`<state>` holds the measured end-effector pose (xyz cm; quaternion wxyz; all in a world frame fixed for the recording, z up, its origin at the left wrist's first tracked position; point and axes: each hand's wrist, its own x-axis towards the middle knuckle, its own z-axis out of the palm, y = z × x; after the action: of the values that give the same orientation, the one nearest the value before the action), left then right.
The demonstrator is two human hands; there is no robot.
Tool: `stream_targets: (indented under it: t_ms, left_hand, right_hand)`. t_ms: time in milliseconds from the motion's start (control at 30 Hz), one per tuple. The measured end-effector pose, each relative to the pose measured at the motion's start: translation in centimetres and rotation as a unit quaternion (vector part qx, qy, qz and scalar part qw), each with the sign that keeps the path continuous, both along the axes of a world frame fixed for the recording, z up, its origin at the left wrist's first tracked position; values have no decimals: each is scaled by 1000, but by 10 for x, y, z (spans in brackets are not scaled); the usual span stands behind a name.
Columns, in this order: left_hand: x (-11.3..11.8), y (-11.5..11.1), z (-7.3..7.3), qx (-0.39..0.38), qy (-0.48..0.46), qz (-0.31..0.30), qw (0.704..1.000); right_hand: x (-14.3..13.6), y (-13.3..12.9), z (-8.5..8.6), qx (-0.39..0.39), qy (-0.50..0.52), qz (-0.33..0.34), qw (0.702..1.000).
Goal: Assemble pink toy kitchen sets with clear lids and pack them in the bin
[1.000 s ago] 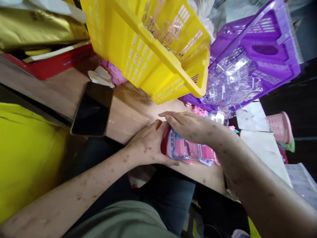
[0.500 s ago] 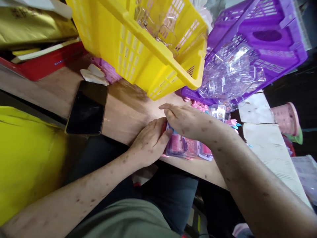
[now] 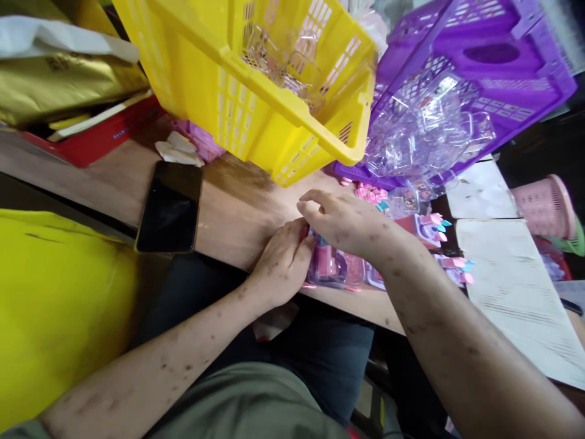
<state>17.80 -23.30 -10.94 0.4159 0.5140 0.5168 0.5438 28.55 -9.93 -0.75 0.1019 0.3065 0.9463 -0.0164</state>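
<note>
A clear plastic case [image 3: 329, 268] with pink and purple pieces inside lies near the table's front edge. Closed around its left end is my left hand [image 3: 283, 262], thumb along the near side and a bit of red beside the fingertips. Above the case's far side my right hand [image 3: 342, 222] reaches in from the right, palm down. Its fingers are bent, and whatever lies under them is hidden, as is the thumb. To the right of the case, partly behind my right forearm, is a pink box with pink and blue tips [image 3: 423, 228].
A yellow basket [image 3: 274, 91] and a tilted purple basket [image 3: 493, 79], both with clear plastic parts, stand at the back. A phone [image 3: 169, 207] lies to the left. Small pink pieces [image 3: 370, 192] sit before the purple basket. White boards [image 3: 507, 262] cover the right side.
My right hand's fingers have gone from nearly straight to more bent. My left hand stays on the case. The whole view has shifted slightly.
</note>
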Motion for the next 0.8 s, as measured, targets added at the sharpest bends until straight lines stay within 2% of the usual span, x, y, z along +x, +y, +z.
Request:
stream_targets:
  t_ms: [100,133,200,300,433,600,700,800]
  left_hand:
    - [-7,1,-1,2,-13,-31,999]
    - [-9,1,-2,6,-15,-43,999]
    - [-11,1,-3,20,-7,-56,998]
    - [-9,-1,-4,41,16,-47,998]
    - [-5,-2,-4,51,13,-39,998]
    - [-7,-3,-2,44,5,-48,998]
    - [-15,-4,-2,42,-18,-66,997]
    - [-23,-3,-9,73,6,-128,989]
  right_hand:
    - [-2,-23,13,28,29,-100,994]
    - [-2,-32,17,37,47,-114,992]
    - [-1,-49,20,45,78,-111,990]
    - [0,-65,15,40,87,-78,992]
    - [-4,-71,5,63,75,-87,991]
    - [-8,-77,3,98,105,-126,982]
    - [-1,-75,1,85,169,-133,973]
    - [10,-65,-4,23,292,-148,945]
